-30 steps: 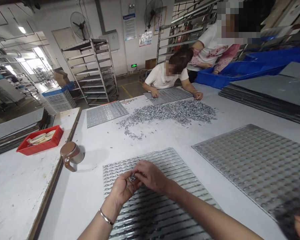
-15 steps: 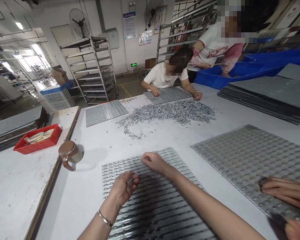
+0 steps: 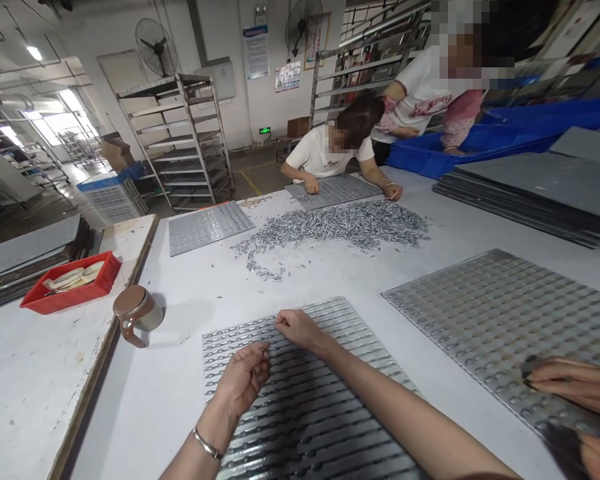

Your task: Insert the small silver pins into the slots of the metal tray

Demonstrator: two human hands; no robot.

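A grey ridged metal sheet lies on the white table before me, with rows of small shiny oval pieces across it. My left hand, with a bracelet on its wrist, hovers over the sheet's left part, palm partly up and fingers curled closed. Small silvery pieces showed in that hand a moment ago; now its fingers mostly hide them. At the sheet's far rows, my right hand is closed in a pinch, knuckles up. Whatever its fingertips hold is hidden. Beyond the sheet spreads a heap of small silvery oval pieces.
A brown-lidded mug and a red tray are at left. To the right, another person's hands work over a second sheet. Stacked sheets and a blue bin stand behind; two people work across the table.
The left hand's fingers have curled in further, covering the small pieces. My right hand has shifted slightly left along the far rows of the sheet.
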